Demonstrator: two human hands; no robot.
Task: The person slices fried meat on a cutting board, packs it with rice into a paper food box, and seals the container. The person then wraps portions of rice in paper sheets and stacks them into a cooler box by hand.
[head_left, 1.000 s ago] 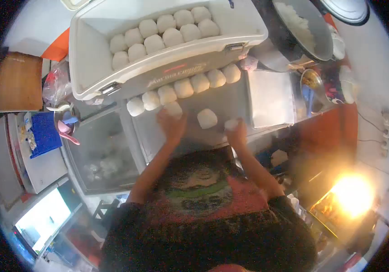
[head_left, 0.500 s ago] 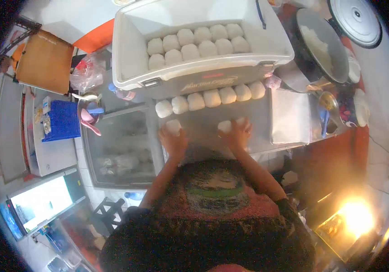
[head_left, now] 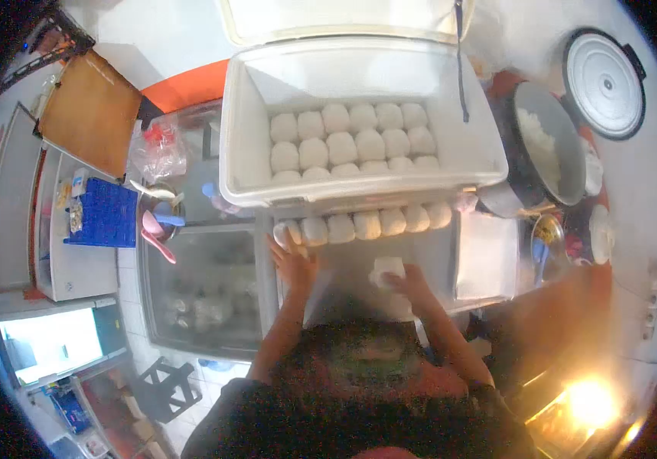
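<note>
White rounded bundles stand in a row (head_left: 367,225) along the front of a large white cooler box. My left hand (head_left: 294,268) is at the row's left end, its fingers around a white bundle (head_left: 285,232) and partly covering it. Nearer my body and further right, my right hand (head_left: 411,286) grips another white bundle (head_left: 387,268) from its right side, above the grey worktop (head_left: 432,264). It is too blurred to tell whether that is one piece or two pressed together.
More bundles fill the open cooler (head_left: 368,190). At the right are a stack of white sheets (head_left: 487,256), a large pot of rice (head_left: 542,145), a metal bowl (head_left: 549,229) and a lid (head_left: 606,84). A glass-topped case (head_left: 206,291) and utensil holder (head_left: 161,218) stand left.
The view has tilted up, showing more of the cooler. My left hand has moved forward to the row's left end. My right hand has turned, with its bundle nearer my body.
</note>
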